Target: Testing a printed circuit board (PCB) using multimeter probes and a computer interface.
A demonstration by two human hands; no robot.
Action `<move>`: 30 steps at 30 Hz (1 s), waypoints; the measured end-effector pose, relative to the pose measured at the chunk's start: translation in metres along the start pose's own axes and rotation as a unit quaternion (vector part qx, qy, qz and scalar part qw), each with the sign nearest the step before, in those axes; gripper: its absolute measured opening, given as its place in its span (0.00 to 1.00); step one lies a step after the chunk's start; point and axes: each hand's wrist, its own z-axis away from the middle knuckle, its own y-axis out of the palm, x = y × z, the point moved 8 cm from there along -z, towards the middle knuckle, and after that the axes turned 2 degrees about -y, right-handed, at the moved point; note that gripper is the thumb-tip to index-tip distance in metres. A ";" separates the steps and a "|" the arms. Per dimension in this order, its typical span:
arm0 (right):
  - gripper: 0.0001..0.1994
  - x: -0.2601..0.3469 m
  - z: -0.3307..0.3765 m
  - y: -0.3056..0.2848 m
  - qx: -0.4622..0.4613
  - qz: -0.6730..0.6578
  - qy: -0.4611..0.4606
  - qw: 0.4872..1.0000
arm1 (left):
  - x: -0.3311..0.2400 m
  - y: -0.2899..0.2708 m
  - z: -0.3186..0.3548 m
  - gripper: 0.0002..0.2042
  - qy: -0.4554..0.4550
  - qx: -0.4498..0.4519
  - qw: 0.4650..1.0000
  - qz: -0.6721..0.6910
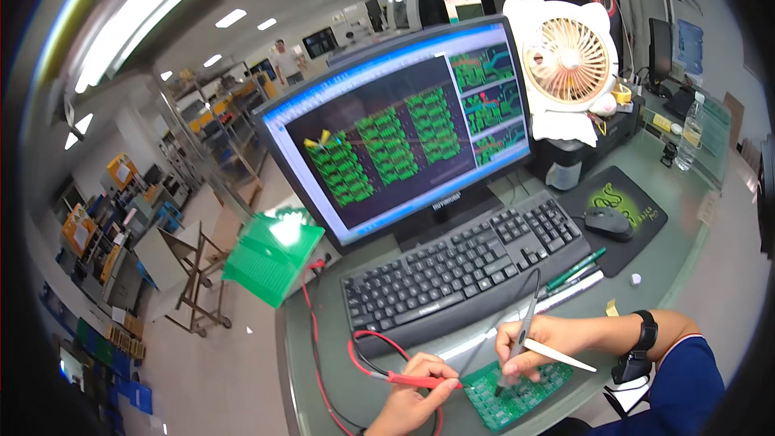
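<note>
Currently, the green circuit board (510, 409) is found at five o'clock from the keyboard (468, 268). A red probe (406, 379) is pinched by the left hand (413, 400) at the board's nine o'clock; a dark pen-like tool (527, 324) by the right hand (550, 337). Contacts might be bridged by a slipping tip.

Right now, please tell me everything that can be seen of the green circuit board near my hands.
The green circuit board looks thin, stiff and roughly rectangular, densely dotted with small pale marks. It lies on the table, slanted, on the near side of the keyboard. The right hand, holding a dark probe, hides part of it; the left hand's red probe points toward its left edge. Contact is unclear.
</note>
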 end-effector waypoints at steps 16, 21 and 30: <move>0.13 0.004 -0.005 -0.025 -0.115 0.163 -0.056 0.978 | 0.002 -0.001 -0.007 0.06 0.001 0.020 0.998 -0.060; 0.13 0.006 -0.006 -0.024 -0.126 0.157 -0.101 0.974 | 0.017 -0.004 -0.003 0.10 -0.068 -0.026 0.984 0.164; 0.14 0.007 -0.009 -0.023 -0.125 0.161 -0.116 0.972 | 0.021 -0.003 -0.004 0.10 -0.062 0.007 0.992 0.109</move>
